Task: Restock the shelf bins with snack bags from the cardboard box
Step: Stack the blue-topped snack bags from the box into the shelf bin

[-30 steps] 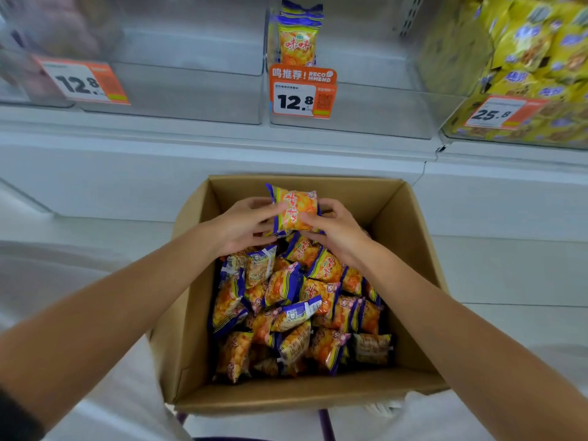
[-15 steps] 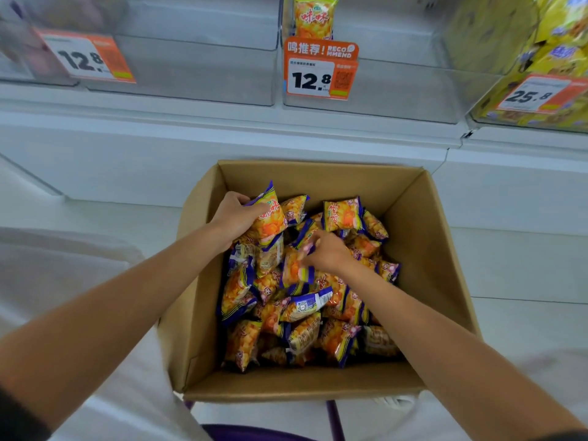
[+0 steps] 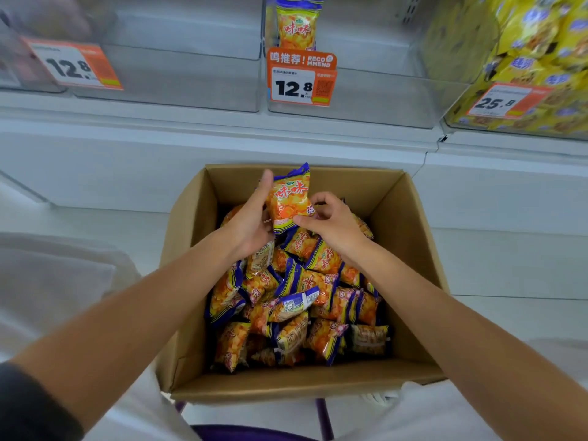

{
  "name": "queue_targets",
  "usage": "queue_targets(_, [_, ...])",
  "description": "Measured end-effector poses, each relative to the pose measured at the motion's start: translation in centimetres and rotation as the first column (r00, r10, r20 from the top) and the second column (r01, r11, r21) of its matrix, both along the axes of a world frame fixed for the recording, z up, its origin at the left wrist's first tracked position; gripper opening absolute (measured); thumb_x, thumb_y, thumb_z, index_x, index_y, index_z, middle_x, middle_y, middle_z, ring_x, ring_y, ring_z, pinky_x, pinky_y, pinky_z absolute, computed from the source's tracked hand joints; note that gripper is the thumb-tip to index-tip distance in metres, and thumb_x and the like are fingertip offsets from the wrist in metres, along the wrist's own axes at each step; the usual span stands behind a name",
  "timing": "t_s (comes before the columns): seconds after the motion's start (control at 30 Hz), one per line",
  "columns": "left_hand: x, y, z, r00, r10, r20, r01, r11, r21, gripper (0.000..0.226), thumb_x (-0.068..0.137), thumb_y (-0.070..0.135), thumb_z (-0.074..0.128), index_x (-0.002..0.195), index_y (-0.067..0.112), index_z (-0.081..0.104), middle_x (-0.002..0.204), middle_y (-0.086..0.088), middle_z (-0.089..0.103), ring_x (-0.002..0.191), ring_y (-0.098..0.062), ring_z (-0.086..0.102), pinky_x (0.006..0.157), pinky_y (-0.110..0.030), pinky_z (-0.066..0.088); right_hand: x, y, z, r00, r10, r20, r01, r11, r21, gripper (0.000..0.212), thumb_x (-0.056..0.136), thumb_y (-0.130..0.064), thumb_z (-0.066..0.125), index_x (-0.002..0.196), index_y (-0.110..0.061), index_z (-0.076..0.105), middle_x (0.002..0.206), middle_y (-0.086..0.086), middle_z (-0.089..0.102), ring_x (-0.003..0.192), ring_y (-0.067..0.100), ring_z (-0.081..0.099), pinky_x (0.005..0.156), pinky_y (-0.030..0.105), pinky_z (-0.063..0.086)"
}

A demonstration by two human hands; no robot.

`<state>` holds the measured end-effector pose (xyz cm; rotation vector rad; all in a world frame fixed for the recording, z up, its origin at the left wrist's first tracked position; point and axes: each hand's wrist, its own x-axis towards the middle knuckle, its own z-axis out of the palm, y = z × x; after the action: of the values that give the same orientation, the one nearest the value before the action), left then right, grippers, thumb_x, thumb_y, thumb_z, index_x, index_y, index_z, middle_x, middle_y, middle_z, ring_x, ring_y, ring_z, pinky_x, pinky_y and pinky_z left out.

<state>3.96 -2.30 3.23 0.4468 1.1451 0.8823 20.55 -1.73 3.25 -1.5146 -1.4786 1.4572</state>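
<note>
- 1 snack bag now stands upright between both hands, front to the camera, above the far end of the cardboard box. 0.5 s ago the hands were apart: the left held a bag at the left side of the heap, the right was down among the bags in the middle.
- The left hand has its grip closed on the bag's left edge, thumb up along the front and fingers behind.
- The right hand has come up from the heap. Its grip is a pinch, thumb and curled fingers on the bag's lower right edge.
- A blue edge shows behind the bag's top. I cannot tell whether a 2nd bag is stacked there.
- The other bags lie loose in the box, which sits just below the shelf's front edge.
- Above it, the middle shelf bin, the one with the 12.8 price tag, shows only 1 matching bag, standing at its left side.
- This pick looks finished, with the hands probably squaring the bag before it goes up to that bin. Most of the restocking is still ahead.
</note>
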Motion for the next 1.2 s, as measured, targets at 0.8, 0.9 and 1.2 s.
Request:
queue_targets(0.8, [-3.2, -0.3, -3.7, 0.925, 0.085, -0.369, -0.125, 0.988, -0.086, 0.058, 0.082, 0.035, 0.076, 0.127, 0.027, 0.040, 0.124, -0.004, 0.059, 0.108, -0.026, 0.061, 0.089, -0.056, 0.053, 4.5, 2.4, -3.6, 0.998, -0.045, 0.040, 0.049, 0.994, -0.093, 0.032, 0.086, -0.029, 0.071, 0.111, -0.009, 0.068, 0.091, 0.009, 0.071, 0.084, 0.020, 0.065, 0.081, 0.035, 0.052])
queue_targets(0.9, [-2.8, 0.1, -2.6, 0.927, 0.055, -0.371, -0.083, 0.995, -0.060, 0.059, 0.081, 0.038, 0.076, 0.127, 0.025, 0.040, 0.123, -0.003, 0.060, 0.106, -0.025, 0.063, 0.086, -0.054, 0.054, 3.1, 3.1, 0.0, 0.969, -0.024, -0.245, -0.026, 0.979, -0.201, 0.033, 0.087, -0.030, 0.068, 0.113, -0.010, 0.068, 0.108, 0.011, 0.073, 0.101, 0.025, 0.068, 0.098, 0.036, 0.049])
queue_targets(1.2, [-0.3, 1.8, 3.4, 0.959, -0.077, -0.271, 0.099, 0.993, 0.069, 0.120, 0.040, 0.094, 0.062, 0.140, 0.034, 0.036, 0.123, -0.001, 0.067, 0.111, -0.023, 0.065, 0.095, -0.057, 0.049, 0.4, 3.6, 4.0, 0.914, 0.041, -0.404, -0.141, 0.965, -0.222, 0.049, 0.088, -0.013, 0.066, 0.133, -0.009, 0.047, 0.127, 0.013, 0.063, 0.114, 0.026, 0.063, 0.095, 0.037, 0.051])
